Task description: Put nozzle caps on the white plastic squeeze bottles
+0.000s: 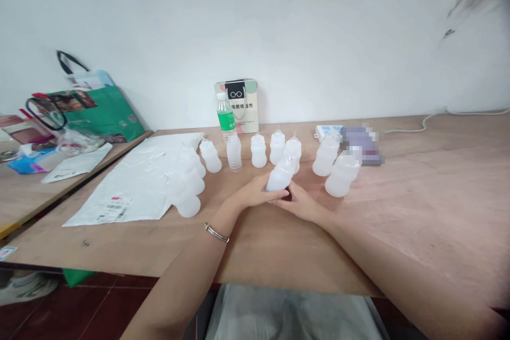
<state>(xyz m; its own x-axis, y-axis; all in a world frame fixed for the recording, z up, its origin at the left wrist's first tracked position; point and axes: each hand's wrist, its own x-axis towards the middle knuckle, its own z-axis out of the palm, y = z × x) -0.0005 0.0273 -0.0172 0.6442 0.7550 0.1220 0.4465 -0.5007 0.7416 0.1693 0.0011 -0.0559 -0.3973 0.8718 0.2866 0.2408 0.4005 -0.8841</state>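
A translucent white squeeze bottle (280, 174), tilted with its clear top leaning away to the right, is held low over the table. My left hand (255, 192) is wrapped round its lower part. My right hand (303, 204) closes on the base from the other side, its fingertips partly hidden. Similar bottles with pointed clear tops stand around: a cluster (188, 204) at left, one bottle (211, 156) behind it, and others (258, 151) in the middle, some partly behind the held one. To the right are two more, the nearer one (338, 179) closest to my right hand.
A white plastic mailer (131, 180) lies at left on the wooden table (430, 196). Behind the bottles are a green-labelled water bottle (226, 117) and a paper bag (249, 109). A power strip (324, 132) and blurred purple object (362, 144) lie at right. A green bag (107, 111) stands far left.
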